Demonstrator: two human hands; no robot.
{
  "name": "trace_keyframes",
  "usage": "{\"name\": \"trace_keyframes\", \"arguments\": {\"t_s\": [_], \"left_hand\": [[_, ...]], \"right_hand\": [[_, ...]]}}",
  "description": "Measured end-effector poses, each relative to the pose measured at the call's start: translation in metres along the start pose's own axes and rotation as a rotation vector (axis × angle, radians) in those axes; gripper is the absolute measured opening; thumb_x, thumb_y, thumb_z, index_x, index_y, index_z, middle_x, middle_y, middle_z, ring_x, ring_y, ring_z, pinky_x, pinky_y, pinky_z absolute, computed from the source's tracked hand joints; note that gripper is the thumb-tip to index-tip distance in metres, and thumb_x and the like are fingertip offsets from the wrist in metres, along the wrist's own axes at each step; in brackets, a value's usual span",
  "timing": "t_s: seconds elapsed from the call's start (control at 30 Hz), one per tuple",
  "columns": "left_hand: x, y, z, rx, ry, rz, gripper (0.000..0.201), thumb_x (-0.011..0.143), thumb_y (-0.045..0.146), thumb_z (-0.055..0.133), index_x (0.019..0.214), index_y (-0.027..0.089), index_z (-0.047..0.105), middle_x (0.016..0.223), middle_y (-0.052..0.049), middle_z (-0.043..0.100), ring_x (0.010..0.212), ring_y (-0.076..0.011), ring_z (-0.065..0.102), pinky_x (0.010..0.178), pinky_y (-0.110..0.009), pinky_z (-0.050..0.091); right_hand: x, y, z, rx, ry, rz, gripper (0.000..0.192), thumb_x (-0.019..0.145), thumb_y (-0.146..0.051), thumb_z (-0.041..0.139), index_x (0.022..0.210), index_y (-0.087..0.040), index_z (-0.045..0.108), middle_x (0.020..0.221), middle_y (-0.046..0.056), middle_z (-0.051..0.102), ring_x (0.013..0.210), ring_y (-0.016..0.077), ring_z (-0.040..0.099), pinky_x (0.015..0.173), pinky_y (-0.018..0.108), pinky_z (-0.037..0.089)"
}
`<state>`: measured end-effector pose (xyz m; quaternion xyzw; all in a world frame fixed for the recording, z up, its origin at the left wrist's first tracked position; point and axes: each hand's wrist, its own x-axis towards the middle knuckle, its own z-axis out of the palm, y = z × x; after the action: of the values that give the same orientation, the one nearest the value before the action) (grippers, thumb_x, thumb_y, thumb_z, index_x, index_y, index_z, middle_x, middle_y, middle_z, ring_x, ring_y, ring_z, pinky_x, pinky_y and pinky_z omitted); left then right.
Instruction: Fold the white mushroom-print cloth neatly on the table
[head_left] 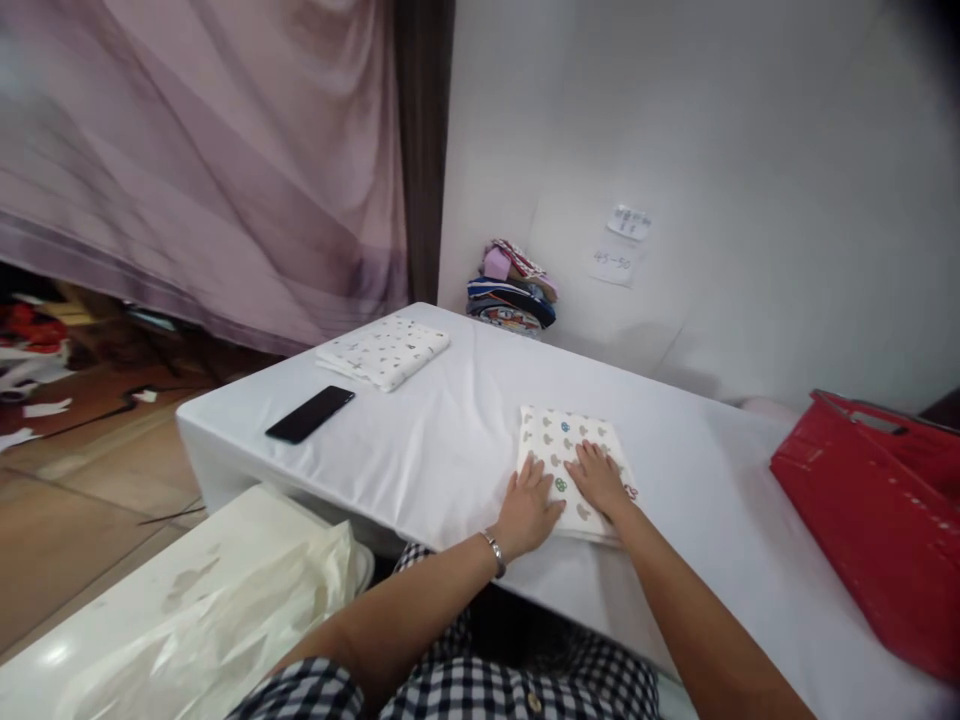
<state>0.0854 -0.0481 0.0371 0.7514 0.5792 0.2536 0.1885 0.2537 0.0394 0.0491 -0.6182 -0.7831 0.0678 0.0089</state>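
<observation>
Left of the red container [862, 520], the folded cloth [555, 446] is pressed against the desk [442, 450] by the left hand [527, 508] and right hand [600, 480], fingers spread, nothing gripped; folding looks complete; only smoothing, perhaps, is left.

On the table [465, 440], from the nearer folded cloth [561, 450], a phone [311, 414] lies just past nine o'clock, a farther folded cloth [386, 350] at ten, a container [870, 530] at three; beyond the table, stacked fabrics [512, 288] at eleven.

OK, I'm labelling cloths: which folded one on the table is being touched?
The nearer folded cloth, under the left hand and right hand; the other cloth lies untouched near the phone.
</observation>
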Motion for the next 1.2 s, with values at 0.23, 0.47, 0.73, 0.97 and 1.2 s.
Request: {"name": "trace_keyframes", "arguments": {"t_s": [0.23,0.47,0.73,0.97,1.2], "left_hand": [[0.055,-0.053,-0.025,-0.194,0.188,-0.372,0.041,0.089,0.020,0.037,0.128,0.011,0.048,0.129,-0.013,0.054,0.117,-0.0174,0.053,0.101,-0.029,0.040],[0.111,-0.081,-0.034,-0.227,0.107,-0.345,0.054,0.081,0.026,0.054,0.133,0.013,0.044,0.136,-0.013,0.049,0.123,-0.0218,0.047,0.103,-0.031,0.037],[0.145,-0.098,-0.034,-0.390,-0.054,-0.201,0.062,0.072,0.007,0.056,0.132,0.015,0.045,0.114,-0.006,0.066,0.095,-0.0131,0.063,0.085,-0.021,0.047],[0.163,-0.106,-0.027,-0.394,-0.030,-0.165,0.050,0.071,0.011,0.056,0.120,0.020,0.059,0.101,-0.003,0.069,0.087,-0.0153,0.063,0.080,-0.024,0.047],[0.177,-0.124,-0.033,-0.331,0.021,-0.214,0.035,0.070,0.008,0.049,0.094,0.024,0.070,0.084,0.001,0.070,0.077,-0.0141,0.062,0.070,-0.022,0.045]], "right_hand": [[-0.010,-0.006,0.006,0.013,0.052,-0.011,0.060,0.093,-0.047,0.026,0.144,-0.015,0.028,0.153,0.010,0.016,0.141,0.0238,0.008,0.112,0.046,0.009],[-0.025,-0.021,0.010,0.079,0.040,-0.038,0.060,0.092,-0.049,0.026,0.144,-0.018,0.029,0.153,0.006,0.017,0.141,0.0225,0.007,0.112,0.046,0.009],[-0.035,-0.026,0.020,0.098,0.009,-0.217,0.062,0.092,-0.057,0.022,0.145,-0.025,0.027,0.152,0.002,0.017,0.141,0.0227,0.011,0.113,0.048,0.008],[-0.039,-0.024,0.022,0.076,0.051,-0.272,0.052,0.094,-0.051,0.027,0.143,-0.034,0.026,0.152,-0.001,0.017,0.140,0.0245,0.012,0.112,0.052,0.011],[-0.043,-0.027,0.020,0.054,0.022,-0.275,0.046,0.096,-0.048,0.028,0.141,-0.038,0.031,0.152,-0.003,0.016,0.140,0.0241,0.012,0.112,0.051,0.012]]}}
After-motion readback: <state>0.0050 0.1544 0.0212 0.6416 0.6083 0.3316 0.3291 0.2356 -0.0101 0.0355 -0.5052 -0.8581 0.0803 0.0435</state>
